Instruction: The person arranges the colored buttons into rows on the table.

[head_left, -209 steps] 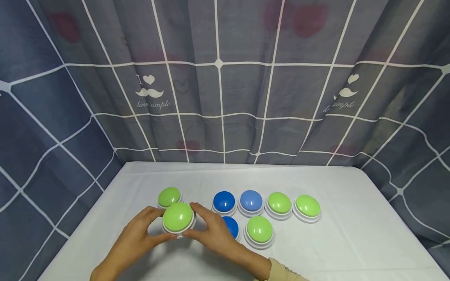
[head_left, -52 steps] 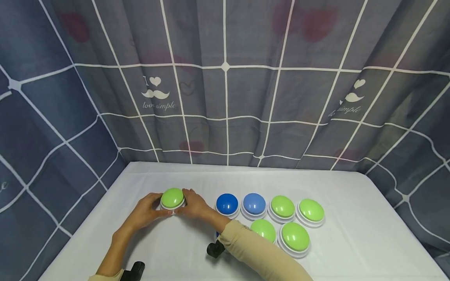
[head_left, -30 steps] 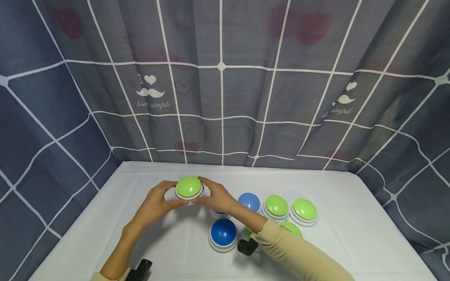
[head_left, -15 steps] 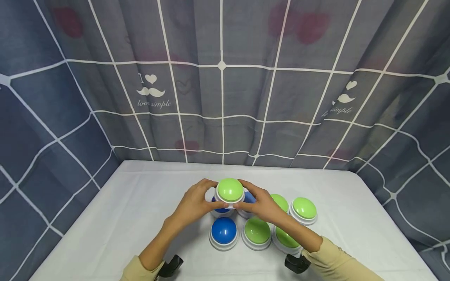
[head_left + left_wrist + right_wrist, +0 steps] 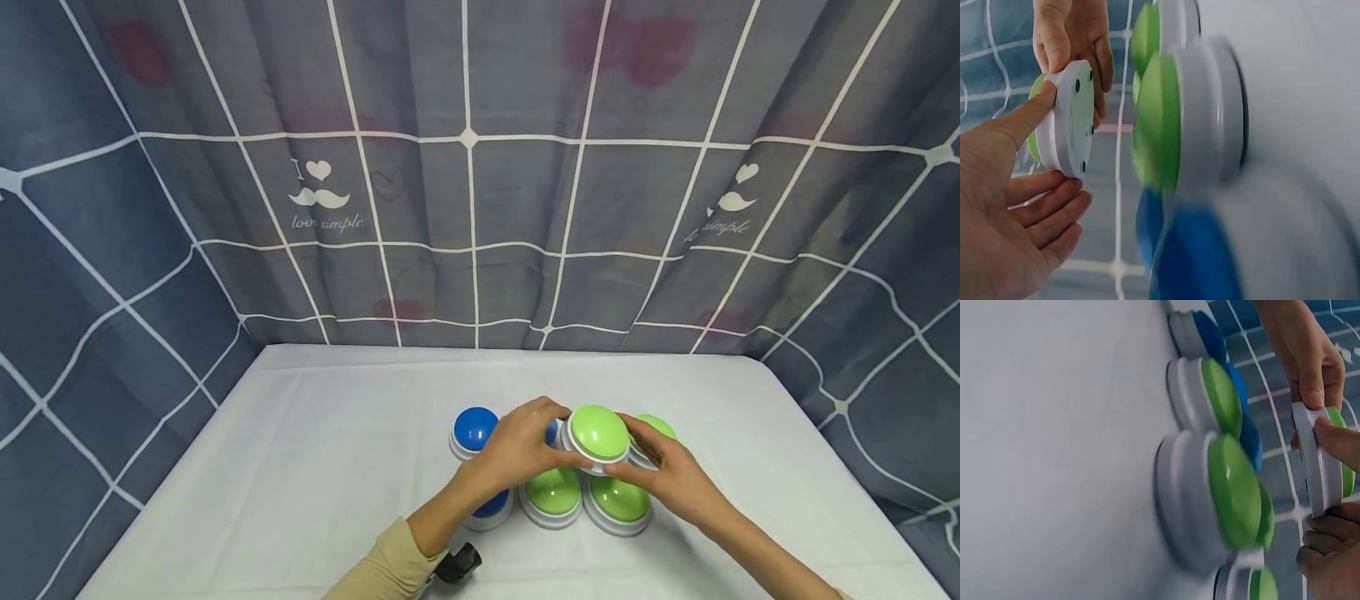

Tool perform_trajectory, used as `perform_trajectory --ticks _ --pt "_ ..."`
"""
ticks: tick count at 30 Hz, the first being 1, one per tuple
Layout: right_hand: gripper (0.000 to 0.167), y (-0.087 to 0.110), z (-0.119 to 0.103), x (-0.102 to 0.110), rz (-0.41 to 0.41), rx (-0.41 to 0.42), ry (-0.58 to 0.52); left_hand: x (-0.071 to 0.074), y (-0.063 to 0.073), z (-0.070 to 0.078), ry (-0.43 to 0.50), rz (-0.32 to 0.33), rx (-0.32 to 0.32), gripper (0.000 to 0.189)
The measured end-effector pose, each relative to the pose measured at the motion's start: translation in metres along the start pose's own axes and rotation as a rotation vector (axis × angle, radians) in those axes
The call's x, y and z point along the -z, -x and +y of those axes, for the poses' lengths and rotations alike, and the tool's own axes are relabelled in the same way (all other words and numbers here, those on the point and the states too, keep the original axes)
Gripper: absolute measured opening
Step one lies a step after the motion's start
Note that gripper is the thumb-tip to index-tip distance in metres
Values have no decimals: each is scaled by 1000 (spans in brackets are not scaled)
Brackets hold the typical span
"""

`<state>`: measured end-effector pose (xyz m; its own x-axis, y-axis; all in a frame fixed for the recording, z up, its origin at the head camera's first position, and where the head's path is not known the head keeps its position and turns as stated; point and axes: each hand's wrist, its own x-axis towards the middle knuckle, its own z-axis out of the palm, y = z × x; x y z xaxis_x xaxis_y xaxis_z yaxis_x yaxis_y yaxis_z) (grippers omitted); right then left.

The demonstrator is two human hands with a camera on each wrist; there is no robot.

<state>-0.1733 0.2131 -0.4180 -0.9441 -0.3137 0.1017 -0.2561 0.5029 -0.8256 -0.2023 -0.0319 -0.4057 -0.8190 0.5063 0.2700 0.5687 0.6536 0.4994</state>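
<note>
Both hands hold one green dome push button (image 5: pixel 600 432) with a white base, raised above the table. My left hand (image 5: pixel 517 446) pinches its left side between thumb and fingers; my right hand (image 5: pixel 667 477) grips the right side. In the left wrist view its pale underside (image 5: pixel 1082 122) shows small dark round spots. Below and in front stand a blue button (image 5: pixel 491 505), a green button (image 5: pixel 553 492) and another green button (image 5: pixel 618 502). Behind are a blue button (image 5: pixel 476 429), a lighter blue one (image 5: pixel 552 432) mostly hidden by my left hand, and a green one (image 5: pixel 657 426) partly covered.
A white cloth covers the table (image 5: pixel 300 467). Dark grey-blue curtains (image 5: pixel 420 192) with white grid lines surround its back and sides. A black wrist device (image 5: pixel 459 564) sits by the left sleeve (image 5: pixel 393 562).
An earlier held green button now stands front right. The last green button at the left was picked up, lifted and carried rightward over the group by both hands.
</note>
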Motion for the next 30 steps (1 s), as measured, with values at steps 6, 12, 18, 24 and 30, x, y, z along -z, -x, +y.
perform_trajectory --ticks 6,12,18,24,30 --pt "75 33 14 22 51 -73 123 -31 -15 26 -91 -43 -80 65" --pt "78 57 28 36 86 -130 260 -55 -24 44 -208 -68 -136 65" --pt "81 70 41 42 81 -154 347 -72 -30 54 -295 -66 -199 64" --pt "84 79 51 48 40 -214 382 -83 -35 62 -335 -67 -220 63" --pt "86 81 58 56 -3 -266 408 -87 -41 66 -349 -124 -200 57"
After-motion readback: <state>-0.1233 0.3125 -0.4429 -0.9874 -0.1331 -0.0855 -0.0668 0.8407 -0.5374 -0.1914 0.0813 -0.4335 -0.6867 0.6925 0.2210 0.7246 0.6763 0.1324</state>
